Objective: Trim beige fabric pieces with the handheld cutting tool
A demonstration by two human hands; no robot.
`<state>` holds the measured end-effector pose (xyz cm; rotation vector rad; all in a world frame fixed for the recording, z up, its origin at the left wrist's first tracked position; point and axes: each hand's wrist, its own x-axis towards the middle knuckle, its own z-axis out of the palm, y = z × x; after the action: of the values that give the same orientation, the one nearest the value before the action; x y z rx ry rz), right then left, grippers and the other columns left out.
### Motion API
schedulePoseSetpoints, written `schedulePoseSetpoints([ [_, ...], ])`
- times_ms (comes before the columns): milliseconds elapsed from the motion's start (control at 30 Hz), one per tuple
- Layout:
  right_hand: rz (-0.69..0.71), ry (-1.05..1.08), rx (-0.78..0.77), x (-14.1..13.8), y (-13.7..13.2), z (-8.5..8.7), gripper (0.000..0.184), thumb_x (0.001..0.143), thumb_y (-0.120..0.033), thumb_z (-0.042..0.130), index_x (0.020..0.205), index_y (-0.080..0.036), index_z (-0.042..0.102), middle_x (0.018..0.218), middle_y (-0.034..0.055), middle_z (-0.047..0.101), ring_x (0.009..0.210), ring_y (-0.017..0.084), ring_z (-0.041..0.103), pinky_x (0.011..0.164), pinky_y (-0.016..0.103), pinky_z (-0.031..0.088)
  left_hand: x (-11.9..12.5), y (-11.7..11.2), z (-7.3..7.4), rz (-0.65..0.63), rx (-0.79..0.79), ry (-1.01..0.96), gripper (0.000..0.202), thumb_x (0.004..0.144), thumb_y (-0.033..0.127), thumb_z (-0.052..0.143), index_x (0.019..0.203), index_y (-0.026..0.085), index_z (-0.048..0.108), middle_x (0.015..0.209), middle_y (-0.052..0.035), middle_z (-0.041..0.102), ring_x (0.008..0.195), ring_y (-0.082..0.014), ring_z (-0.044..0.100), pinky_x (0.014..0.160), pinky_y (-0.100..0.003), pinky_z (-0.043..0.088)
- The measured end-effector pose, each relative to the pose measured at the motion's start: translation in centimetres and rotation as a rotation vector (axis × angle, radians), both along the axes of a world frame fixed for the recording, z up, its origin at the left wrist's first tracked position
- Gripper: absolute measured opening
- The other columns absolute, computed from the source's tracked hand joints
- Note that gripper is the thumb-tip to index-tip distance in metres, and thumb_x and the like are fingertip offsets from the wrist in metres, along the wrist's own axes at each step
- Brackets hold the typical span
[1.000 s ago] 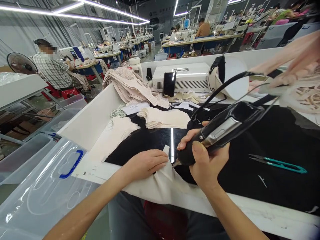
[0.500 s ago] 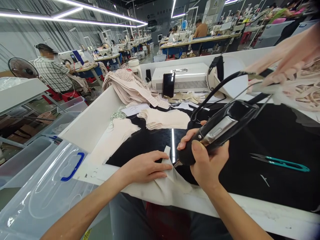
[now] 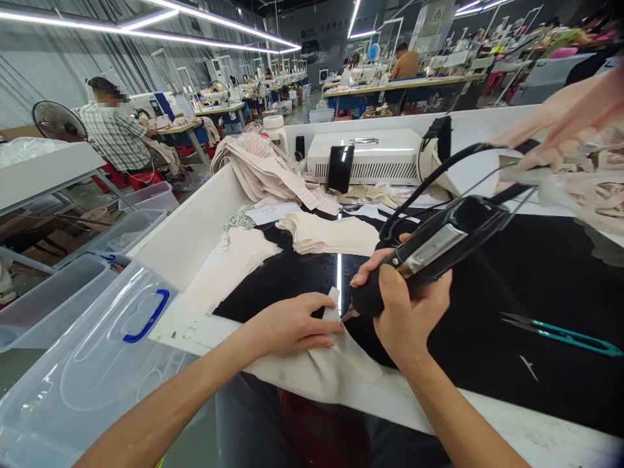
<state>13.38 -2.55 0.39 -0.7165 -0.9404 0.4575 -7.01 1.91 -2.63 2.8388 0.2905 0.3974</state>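
Note:
My left hand lies with its fingers stretched out, pressing a pale cream fabric piece against the table's front edge. The fabric's narrow end reaches up past my fingertips, and its lower part hangs over the edge. My right hand is wrapped round a black corded handheld power tool with a silver side plate. Its small metal tip points down and left, at the fabric's edge close to my left fingertips; whether it touches is too small to tell. Teal-handled thread snips rest on the black surface to the right.
Stacked cream fabric pieces lie behind my hands, more cut pieces at left. A phone leans against a white vented box. The tool's cable arches behind it. Another person's blurred hand reaches in at upper right.
The view has shifted slightly, so most things appear a little further right. My hands keep nearly the same pose on the fabric and the power tool. The other person's hand moves slightly.

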Motion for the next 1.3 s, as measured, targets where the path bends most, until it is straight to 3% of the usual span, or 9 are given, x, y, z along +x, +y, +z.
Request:
schedulePoseSetpoints([
  [567,-0.022,0.029,0.047,0.1,1.3,0.3,0.036,0.096,-0.041,0.088,0.112,-0.029,0.059,0.082,-0.0092,0.074,0.058,0.013,0.068,0.060,0.031,0.060,0.1,-0.2,-0.2,0.036,-0.013,0.032,0.039,0.118,0.047,0.060,0.142,0.023,0.081,0.156,-0.0196,0.067,0.140,-0.0319,0.069,0.118,-0.043,0.060],
  [867,-0.057,-0.002,-0.025,-0.4,1.6,0.4,0.030,0.097,-0.040,0.082,0.106,-0.030,0.055,0.084,-0.0081,0.073,0.060,0.012,0.068,0.060,0.030,0.061,-0.2,-0.2,0.4,0.042,-0.036,0.034,0.040,0.120,0.043,0.056,0.145,0.022,0.079,0.156,-0.0208,0.066,0.142,-0.0342,0.068,0.119,-0.047,0.060],
  [1067,-0.102,-0.069,-0.050,1.5,0.7,1.0,0.039,0.093,-0.044,0.088,0.108,-0.030,0.055,0.087,-0.0078,0.070,0.064,0.014,0.068,0.066,0.033,0.062,-0.1,-0.6,0.8,0.164,-0.165,0.030,0.032,0.120,0.035,0.057,0.141,0.023,0.077,0.150,-0.0139,0.071,0.137,-0.0280,0.071,0.118,-0.042,0.061],
  [1200,-0.179,-0.122,-0.111,3.6,-0.1,1.1,0.045,0.090,-0.050,0.092,0.111,-0.031,0.057,0.092,-0.0053,0.071,0.073,0.017,0.068,0.076,0.038,0.062,0.8,-1.2,0.7,0.242,-0.122,-0.044,0.029,0.121,0.029,0.053,0.137,0.021,0.076,0.144,-0.0122,0.074,0.134,-0.0255,0.073,0.119,-0.042,0.061],
  [1300,-0.210,-0.143,-0.123,5.1,-0.3,1.0,0.049,0.088,-0.053,0.093,0.115,-0.032,0.059,0.096,-0.0037,0.072,0.076,0.019,0.070,0.079,0.041,0.062,1.9,-1.9,0.8,0.225,-0.079,-0.083,0.026,0.121,0.029,0.054,0.131,0.020,0.076,0.136,-0.0113,0.076,0.129,-0.0244,0.074,0.118,-0.042,0.062],
])
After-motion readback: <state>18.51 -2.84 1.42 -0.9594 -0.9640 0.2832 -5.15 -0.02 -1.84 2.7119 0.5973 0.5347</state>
